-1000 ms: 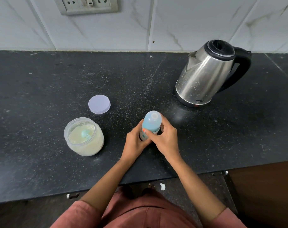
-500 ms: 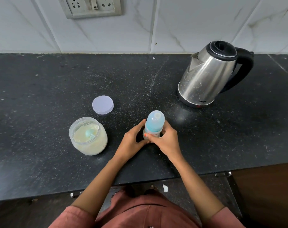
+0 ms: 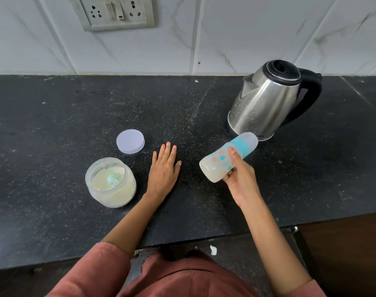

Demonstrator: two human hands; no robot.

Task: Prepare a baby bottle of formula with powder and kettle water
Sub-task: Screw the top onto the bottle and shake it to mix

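While the right hand [image 3: 240, 181] curls its fingers and thumb around the baby bottle [image 3: 220, 162] a little in from the front edge of the bench [image 3: 54, 125], the bottle tilts, base toward the person and capped, teal-collared top toward the kettle. Pale cloudy liquid shows inside, so the tilt is probably for shaking powder into water, with the cap on against spills. Just left of it, the left hand [image 3: 163, 170] lies flat on the bench, fingers straight and holding nothing, likely as a brace. Further left stands the open powder jar [image 3: 110, 183], a teal scoop [image 3: 113, 179] resting in the powder. Its lid [image 3: 130, 141] lies just behind, apart from it, handy for closing. Toward the back right stands the kettle [image 3: 266, 101], upright, lid shut, handle turned right. Beyond the back edge, a socket [image 3: 116, 11] sits in the tiled wall.
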